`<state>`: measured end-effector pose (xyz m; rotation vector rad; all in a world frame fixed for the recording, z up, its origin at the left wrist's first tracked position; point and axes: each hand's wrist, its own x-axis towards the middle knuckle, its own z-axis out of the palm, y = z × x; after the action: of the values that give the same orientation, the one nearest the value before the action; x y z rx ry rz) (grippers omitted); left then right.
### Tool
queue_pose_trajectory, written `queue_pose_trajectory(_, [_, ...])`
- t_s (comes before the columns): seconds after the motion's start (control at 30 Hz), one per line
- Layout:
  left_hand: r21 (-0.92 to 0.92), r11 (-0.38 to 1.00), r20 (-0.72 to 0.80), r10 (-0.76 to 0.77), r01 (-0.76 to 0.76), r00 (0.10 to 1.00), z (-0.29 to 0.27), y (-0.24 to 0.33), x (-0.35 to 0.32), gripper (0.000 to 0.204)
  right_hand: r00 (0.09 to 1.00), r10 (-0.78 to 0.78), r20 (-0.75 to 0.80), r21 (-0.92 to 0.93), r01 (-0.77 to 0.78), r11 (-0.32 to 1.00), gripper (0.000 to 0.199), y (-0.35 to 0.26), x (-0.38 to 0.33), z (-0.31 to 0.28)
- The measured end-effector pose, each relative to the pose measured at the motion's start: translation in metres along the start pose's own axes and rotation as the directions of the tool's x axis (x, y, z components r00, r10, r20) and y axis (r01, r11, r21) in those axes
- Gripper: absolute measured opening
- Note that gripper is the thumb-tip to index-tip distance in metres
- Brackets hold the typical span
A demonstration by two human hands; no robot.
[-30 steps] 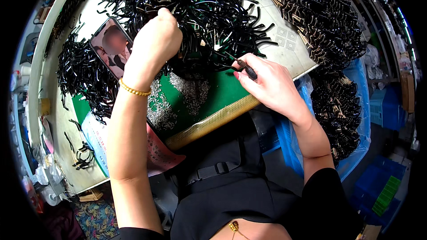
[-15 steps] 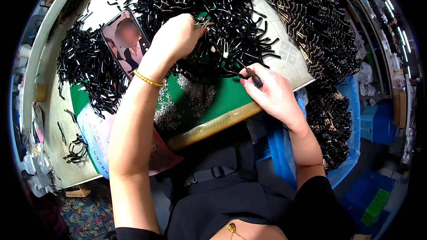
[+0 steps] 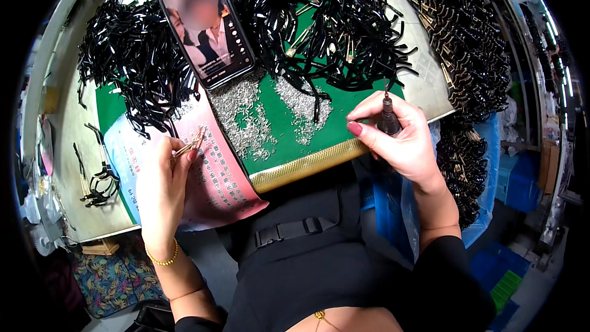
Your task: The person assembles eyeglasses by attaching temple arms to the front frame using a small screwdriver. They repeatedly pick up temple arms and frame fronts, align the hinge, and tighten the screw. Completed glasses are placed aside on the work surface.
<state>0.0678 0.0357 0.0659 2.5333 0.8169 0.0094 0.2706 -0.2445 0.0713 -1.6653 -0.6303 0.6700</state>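
My left hand (image 3: 163, 175) is closed in a pinch on a few eyeglass temples (image 3: 195, 138); their thin gold ends stick out past the fingertips, and the rest is mostly hidden in the hand. It is above a pink and blue printed sheet (image 3: 215, 178). In my right hand (image 3: 399, 141) is a screwdriver (image 3: 388, 120) with a dark handle, its thin shaft pointing away from me. Loose black-tipped temples (image 3: 344, 43) lie heaped beyond both hands. Two spreads of tiny silver screws (image 3: 246, 126) cover part of the green mat (image 3: 289, 147) between my hands.
A lit phone (image 3: 209, 31) lies amid the temples, showing a video. Another pile of temples (image 3: 135, 55) is at the left, and stacked bundles (image 3: 455, 43) fill the right. A gold textured strip (image 3: 307, 166) edges the table. A few temples (image 3: 98, 178) lie far left.
My left hand has come back from the heap to above the printed sheet, with gold-ended temples in it. The right hand, still around the screwdriver, has moved slightly right, away from the heap.
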Motion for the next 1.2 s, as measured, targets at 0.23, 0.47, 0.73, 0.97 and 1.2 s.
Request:
queue_pose_trajectory(0.23, [-0.676,0.713,0.071,0.314,-0.186,0.947,0.028,0.05,-0.03,0.019,0.975,0.197,0.105,0.3,-0.22,0.928,0.012,-0.023,-0.001,0.037])
queue_pose_trajectory(0.47, [-0.915,0.318,0.353,0.336,0.247,0.873,0.055,0.063,-0.034,0.026,0.973,0.218,0.079,0.377,-0.231,0.897,0.014,-0.013,-0.001,0.049])
queue_pose_trajectory(0.73, [-0.887,0.451,0.265,0.315,0.102,0.912,0.066,0.066,-0.041,0.023,0.966,0.251,0.058,0.383,-0.254,0.888,0.017,-0.011,-0.01,0.068])
queue_pose_trajectory(0.97, [-0.858,0.51,0.105,0.299,-0.066,0.949,0.072,0.054,-0.049,0.02,0.95,0.151,0.273,-0.561,0.029,0.828,0.029,-0.014,-0.012,0.025])
queue_pose_trajectory(1.2, [-0.85,0.527,0.102,0.131,0.018,0.986,0.068,0.072,-0.024,0.015,0.939,0.031,0.342,-0.856,0.298,0.422,0.043,-0.011,-0.005,0.02])
